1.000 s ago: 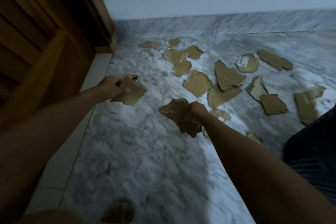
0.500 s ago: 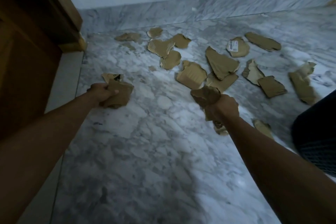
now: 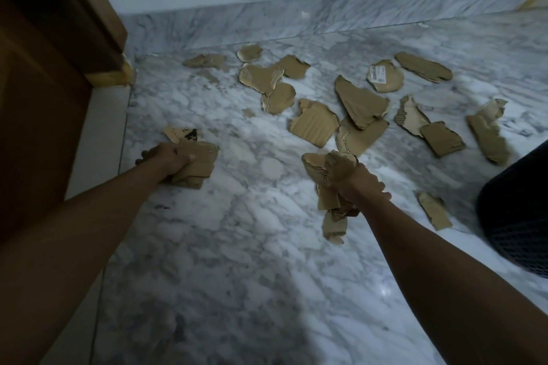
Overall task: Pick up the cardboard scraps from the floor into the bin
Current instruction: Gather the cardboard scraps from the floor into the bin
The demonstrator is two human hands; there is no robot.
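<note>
My left hand (image 3: 166, 158) grips a wad of brown cardboard scraps (image 3: 198, 164) low over the marble floor, right beside a printed scrap (image 3: 184, 134) lying on the floor. My right hand (image 3: 360, 184) holds a bunch of crumpled scraps (image 3: 329, 187) that stick out above and hang below the fist. Several loose scraps lie spread across the floor beyond both hands, among them a ridged square piece (image 3: 314, 123) and one with a white label (image 3: 385, 75). A dark mesh bin (image 3: 516, 216) shows at the right edge.
A wooden door and frame (image 3: 59, 47) stand at the left with a pale threshold strip (image 3: 95, 139) below. A marble skirting (image 3: 296, 18) and white wall close the far side. One narrow scrap (image 3: 434, 210) lies between my right hand and the bin.
My left hand has come down with its scraps to the floor beside the printed scrap. My right hand shifted right with its bunch. The view swung right, bringing in more of the bin.
</note>
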